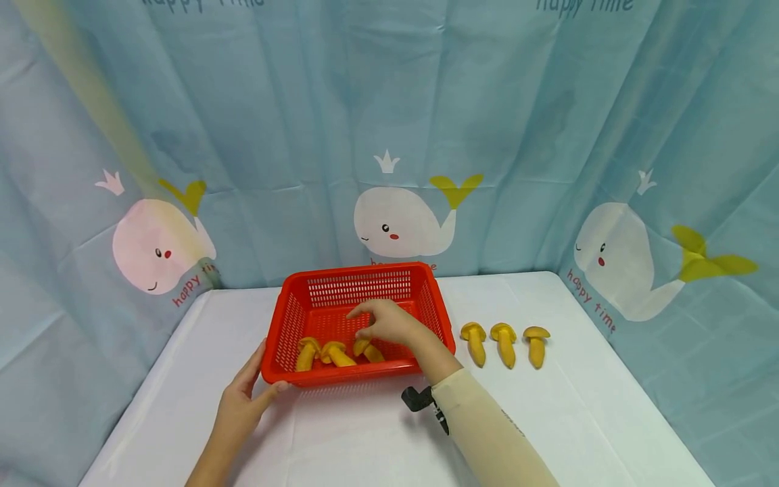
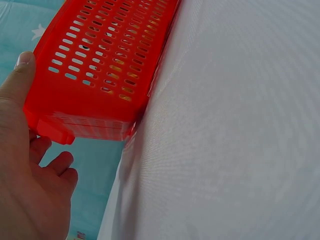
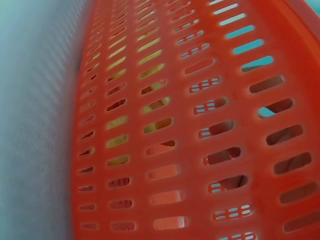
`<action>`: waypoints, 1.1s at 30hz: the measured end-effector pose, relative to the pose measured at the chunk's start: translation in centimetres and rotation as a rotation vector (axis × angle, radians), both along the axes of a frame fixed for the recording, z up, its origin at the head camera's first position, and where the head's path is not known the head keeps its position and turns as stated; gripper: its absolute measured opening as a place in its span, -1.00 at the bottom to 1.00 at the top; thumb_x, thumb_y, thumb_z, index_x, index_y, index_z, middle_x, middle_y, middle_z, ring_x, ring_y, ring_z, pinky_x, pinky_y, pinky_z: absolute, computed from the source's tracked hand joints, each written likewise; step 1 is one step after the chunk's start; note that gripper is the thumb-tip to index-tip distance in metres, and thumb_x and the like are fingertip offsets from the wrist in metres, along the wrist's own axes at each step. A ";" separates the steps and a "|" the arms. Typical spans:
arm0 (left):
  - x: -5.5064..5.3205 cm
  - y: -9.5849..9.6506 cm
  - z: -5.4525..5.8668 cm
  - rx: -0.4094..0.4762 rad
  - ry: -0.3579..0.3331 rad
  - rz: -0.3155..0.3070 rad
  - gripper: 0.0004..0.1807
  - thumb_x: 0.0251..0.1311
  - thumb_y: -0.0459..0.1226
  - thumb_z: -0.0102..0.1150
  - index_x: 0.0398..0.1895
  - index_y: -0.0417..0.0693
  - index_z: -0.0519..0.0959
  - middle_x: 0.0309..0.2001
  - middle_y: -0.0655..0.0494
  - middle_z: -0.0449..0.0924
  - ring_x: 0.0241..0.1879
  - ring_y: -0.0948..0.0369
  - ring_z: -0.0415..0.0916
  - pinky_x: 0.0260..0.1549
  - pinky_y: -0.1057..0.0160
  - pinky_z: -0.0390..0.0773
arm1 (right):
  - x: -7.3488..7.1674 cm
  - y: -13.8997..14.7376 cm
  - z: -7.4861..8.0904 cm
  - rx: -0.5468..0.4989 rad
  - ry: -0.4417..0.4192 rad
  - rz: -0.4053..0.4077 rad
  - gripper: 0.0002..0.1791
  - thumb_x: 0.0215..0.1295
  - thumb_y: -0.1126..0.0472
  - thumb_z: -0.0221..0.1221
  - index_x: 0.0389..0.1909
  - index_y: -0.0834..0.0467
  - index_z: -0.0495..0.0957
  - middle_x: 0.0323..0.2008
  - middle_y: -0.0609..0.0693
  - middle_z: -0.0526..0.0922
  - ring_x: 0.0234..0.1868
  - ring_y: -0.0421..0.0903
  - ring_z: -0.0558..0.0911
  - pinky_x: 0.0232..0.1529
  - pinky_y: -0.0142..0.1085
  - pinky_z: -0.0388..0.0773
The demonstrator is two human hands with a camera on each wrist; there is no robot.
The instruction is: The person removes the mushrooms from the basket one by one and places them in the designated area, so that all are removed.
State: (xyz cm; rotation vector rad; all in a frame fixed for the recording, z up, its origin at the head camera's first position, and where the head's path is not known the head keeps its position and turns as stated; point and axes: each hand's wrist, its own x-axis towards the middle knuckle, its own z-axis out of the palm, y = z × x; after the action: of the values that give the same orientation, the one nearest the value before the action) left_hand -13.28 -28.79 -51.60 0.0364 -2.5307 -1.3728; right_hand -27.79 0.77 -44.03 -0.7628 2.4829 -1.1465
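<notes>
A red plastic basket point(image 1: 359, 373) with slotted walls stands on the white-covered table. My left hand point(image 1: 241, 399) holds its front left corner; in the left wrist view the thumb lies along the rim and the fingers curl by the end lip. Inside, along the front wall, lie three yellow toy mushrooms: a left one point(image 1: 308, 352), a middle one point(image 1: 337, 354) and a right one point(image 1: 369, 350). My right hand point(image 1: 389, 323) reaches in over the front wall, thumb and fingers apart, thumb tip close over the right mushroom. The right wrist view shows mostly the slotted basket wall point(image 3: 190, 115).
Right of the basket, three more yellow mushrooms lie in a row, caps away from me: one nearest the basket point(image 1: 475, 343), one in the middle point(image 1: 505, 345) and one at the far end point(image 1: 537, 346). A blue whale-print curtain point(image 1: 292, 169) closes off the table's back and sides.
</notes>
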 end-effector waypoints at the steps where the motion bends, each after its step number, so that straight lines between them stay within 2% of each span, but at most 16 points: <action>1: 0.0 0.0 0.0 0.001 0.001 -0.006 -0.05 0.26 -0.09 0.41 0.64 0.33 0.08 0.59 0.27 0.14 0.43 0.70 0.01 0.17 0.74 0.13 | 0.0 0.0 0.0 0.005 -0.007 0.000 -0.59 0.27 0.12 0.43 0.15 -0.06 0.69 0.17 -0.04 0.67 0.17 0.04 0.61 0.05 -0.26 0.67; 4: -0.1 -0.1 0.2 0.000 0.001 -0.011 -0.05 0.27 -0.08 0.40 0.64 0.34 0.07 0.59 0.24 0.13 0.43 0.69 0.02 0.16 0.74 0.13 | -0.1 0.1 -0.1 0.017 -0.025 0.000 -0.58 0.26 0.13 0.42 0.16 -0.03 0.69 0.19 0.02 0.66 0.22 0.06 0.58 0.07 -0.22 0.68; 8: -0.1 -0.2 0.3 0.009 0.008 -0.019 -0.04 0.26 -0.11 0.41 0.64 0.34 0.08 0.59 0.25 0.13 0.41 0.73 0.01 0.16 0.76 0.14 | -0.4 0.0 -0.3 0.041 -0.041 0.007 -0.58 0.27 0.16 0.41 0.16 -0.02 0.69 0.16 -0.01 0.67 0.19 0.01 0.57 0.08 -0.19 0.68; 14: -0.2 -0.3 0.2 0.013 0.013 -0.024 -0.05 0.26 -0.11 0.41 0.63 0.36 0.08 0.59 0.24 0.13 0.38 0.77 0.01 0.15 0.77 0.15 | -0.8 -0.1 -0.8 0.085 -0.055 0.010 -0.54 0.25 0.15 0.43 0.19 0.00 0.68 0.14 -0.11 0.69 0.19 -0.10 0.56 0.22 -0.11 0.60; 19: -0.3 -0.3 0.1 0.015 0.020 -0.032 -0.05 0.26 -0.13 0.41 0.63 0.36 0.08 0.59 0.23 0.14 0.39 0.76 0.00 0.16 0.77 0.13 | -0.9 0.0 -1.2 0.117 -0.077 0.005 -0.52 0.22 0.17 0.45 0.19 0.01 0.68 0.14 -0.10 0.70 0.22 -0.09 0.55 0.29 -0.07 0.55; 23: -0.3 -0.3 0.0 0.011 0.023 -0.033 -0.05 0.27 -0.12 0.40 0.64 0.31 0.08 0.59 0.23 0.14 0.39 0.77 -0.01 0.16 0.77 0.13 | -0.9 0.2 -1.3 0.144 -0.074 -0.002 -0.52 0.20 0.18 0.45 0.18 0.00 0.69 0.13 -0.09 0.70 0.19 -0.08 0.55 0.26 -0.09 0.57; 33: -0.1 -0.1 -0.2 0.000 0.013 -0.012 -0.04 0.27 -0.09 0.40 0.65 0.25 0.08 0.59 0.21 0.13 0.37 0.81 -0.03 0.14 0.78 0.12 | -0.7 0.3 -1.9 0.181 -0.091 -0.026 -0.60 0.17 0.23 0.46 0.06 0.00 0.74 -0.09 -0.19 0.71 0.00 -0.13 0.56 0.09 -0.19 0.65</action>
State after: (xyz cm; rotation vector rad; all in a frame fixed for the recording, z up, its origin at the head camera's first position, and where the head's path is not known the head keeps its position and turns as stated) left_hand -13.35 -28.89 -51.82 0.0128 -2.5239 -1.3733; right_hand -28.50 1.09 -45.97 -0.6159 2.4848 -0.9275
